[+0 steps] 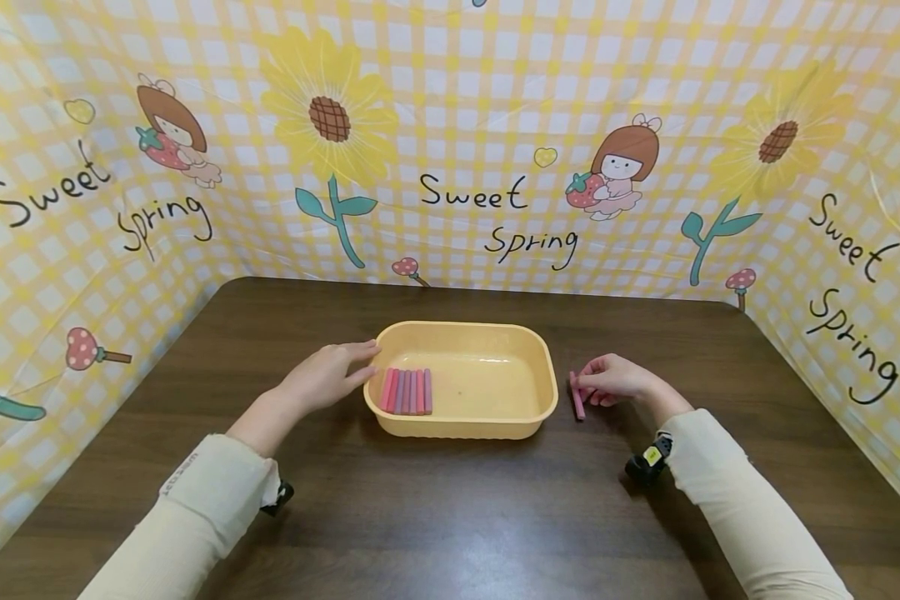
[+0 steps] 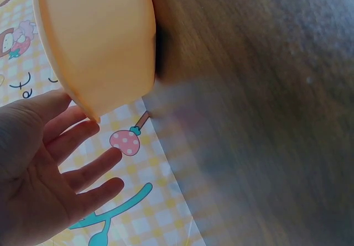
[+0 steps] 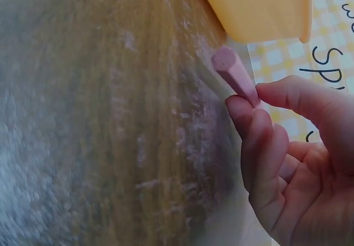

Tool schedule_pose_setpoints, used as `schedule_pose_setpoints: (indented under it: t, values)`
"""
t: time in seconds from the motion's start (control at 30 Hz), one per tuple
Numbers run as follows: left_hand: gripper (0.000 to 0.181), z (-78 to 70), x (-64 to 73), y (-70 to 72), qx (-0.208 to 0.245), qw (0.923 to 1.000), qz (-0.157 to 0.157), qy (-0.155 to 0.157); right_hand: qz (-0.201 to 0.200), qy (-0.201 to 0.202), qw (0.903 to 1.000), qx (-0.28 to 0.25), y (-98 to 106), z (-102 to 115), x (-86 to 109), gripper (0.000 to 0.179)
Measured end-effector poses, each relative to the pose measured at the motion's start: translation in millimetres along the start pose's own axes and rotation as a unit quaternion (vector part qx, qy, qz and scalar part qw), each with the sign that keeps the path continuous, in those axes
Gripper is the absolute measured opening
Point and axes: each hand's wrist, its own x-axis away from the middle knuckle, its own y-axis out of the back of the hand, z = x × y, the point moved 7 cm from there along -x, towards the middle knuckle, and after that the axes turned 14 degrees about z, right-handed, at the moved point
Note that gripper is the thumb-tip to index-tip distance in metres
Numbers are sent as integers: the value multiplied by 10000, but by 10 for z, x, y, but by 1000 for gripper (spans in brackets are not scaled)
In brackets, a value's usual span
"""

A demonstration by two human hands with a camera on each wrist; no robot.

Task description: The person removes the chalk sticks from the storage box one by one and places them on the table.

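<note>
Though near tray rim (image 1: 554,388), stick (image 1: 579,409) (apart)

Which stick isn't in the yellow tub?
The pink stick pinched in the right hand, outside the tub; the other sticks lie side by side inside.

One pale-yellow, rounded-rectangular plastic tray (image 1: 457,428), on one dark-brown wood-grain table (image 1: 450,517). Slim pink and purplish chalk-like sticks (image 1: 408,392): seven inside, at the left end; one more pink stick (image 1: 578,408) outside, to the right. Total eight. Bare hands: two, left hand (image 1: 332,375) and right hand (image 1: 615,381). Rolled cream sleeves (image 1: 746,500): two. Black wrist devices (image 1: 648,462): two. On the far and side yellow-and-white checked cloth (image 1: 450,108): two sunflower heads (image 1: 330,119), three "Sweet Spring" letterings (image 1: 474,194).
</note>
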Motion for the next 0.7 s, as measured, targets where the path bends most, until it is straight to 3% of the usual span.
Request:
schedule_pose_setpoints:
  t: [0.7]
  values:
    - [41, -24, 3, 6, -17, 9999, -114, -91, -257, -195, 9994, 130, 9, -37, -13, 18]
